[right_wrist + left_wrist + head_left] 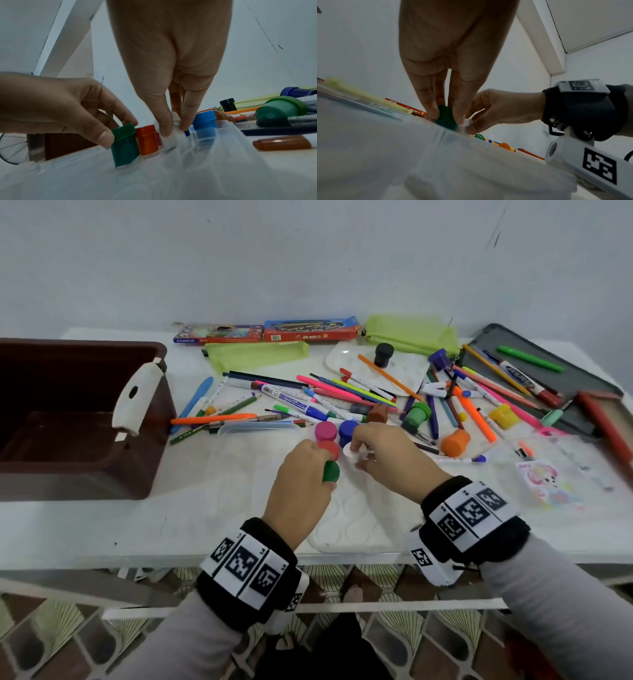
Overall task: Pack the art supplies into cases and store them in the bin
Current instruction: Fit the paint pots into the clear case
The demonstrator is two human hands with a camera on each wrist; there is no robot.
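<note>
A clear plastic paint tray (346,525) with round wells lies at the table's front. Pink (325,431), blue (347,430) and red (330,449) paint pots stand at its far end. My left hand (320,465) pinches a green pot (331,471) by its lid, upright in the tray (125,146). Right beside it, my right hand (356,455) pinches a white pot (350,453) between thumb and fingers, low in the tray (169,140). The brown bin (78,419) stands open at the left.
Behind the tray sprawls a pile of pens and markers (342,398), with loose green (416,416), orange (455,443) and black (383,355) pots. Green mesh pouches (257,356) and pencil boxes (219,333) line the wall. A grey tin case (541,371) lies at the right.
</note>
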